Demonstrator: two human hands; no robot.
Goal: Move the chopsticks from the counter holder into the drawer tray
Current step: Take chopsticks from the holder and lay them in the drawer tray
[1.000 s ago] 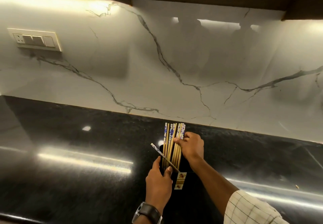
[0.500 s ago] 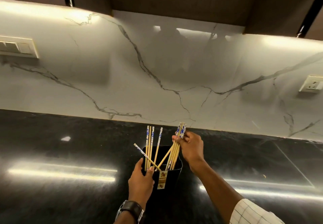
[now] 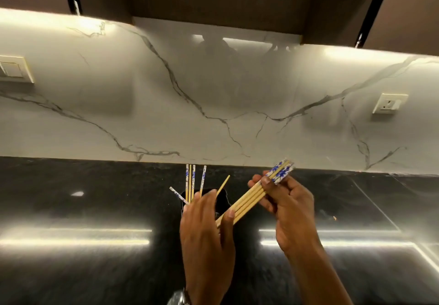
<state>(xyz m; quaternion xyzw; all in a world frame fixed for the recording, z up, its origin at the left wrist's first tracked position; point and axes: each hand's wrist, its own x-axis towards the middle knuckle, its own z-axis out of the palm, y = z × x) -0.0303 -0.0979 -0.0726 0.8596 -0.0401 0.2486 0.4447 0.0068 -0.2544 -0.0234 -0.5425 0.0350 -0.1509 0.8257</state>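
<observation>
Six or so loose chopsticks (image 3: 190, 181) stand in the dark holder (image 3: 222, 201) on the desk (image 3: 95, 209), just beyond the left hand (image 3: 206, 228). Its fingers (image 3: 204, 206) are extended, and the thumb lies against the plain tips of a bundle (image 3: 249, 200). The right hand (image 3: 287, 207) clasps that bundle just below its blue-patterned tops. The sticks appear light, stiff and smooth; a grip nearer mid-length should stop them fanning. The drawer tray is out of view.
</observation>
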